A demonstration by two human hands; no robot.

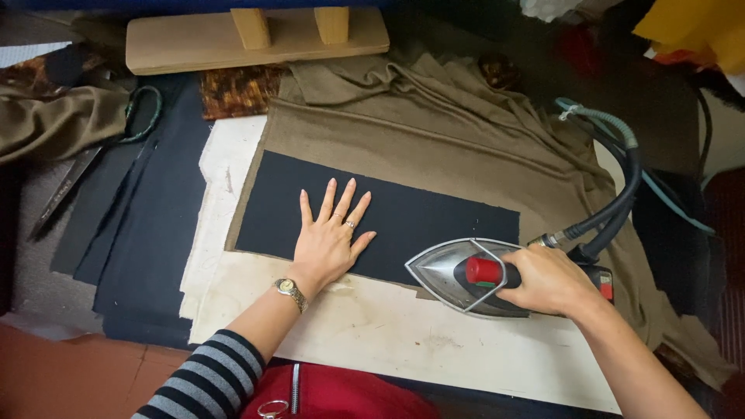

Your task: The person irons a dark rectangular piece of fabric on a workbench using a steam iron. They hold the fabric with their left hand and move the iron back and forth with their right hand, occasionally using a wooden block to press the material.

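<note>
On surface, centre: black panel (pixel 403 217) over brown cloth (pixel 434 140). Left hand (pixel 330 237) flat, released, pinning panel. Right hand (pixel 547 281) clenched round iron (pixel 458 271) at panel's near right edge. Best kept level, fingers clear.

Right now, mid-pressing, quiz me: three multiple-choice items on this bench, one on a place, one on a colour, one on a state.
1. Where do the scissors lie?
A. left of the black strip
B. under the iron
C. on the wooden block

2. What colour is the knob on the iron?
A. blue
B. red
C. white

3. How is the left hand?
A. clenched in a fist
B. lifted off the cloth
C. flat, fingers spread, on the black strip

Key: 1 A, they rest at the bench's left edge. 2 B, the knob beside the right hand is red. 3 C, the palm presses the strip.
</note>
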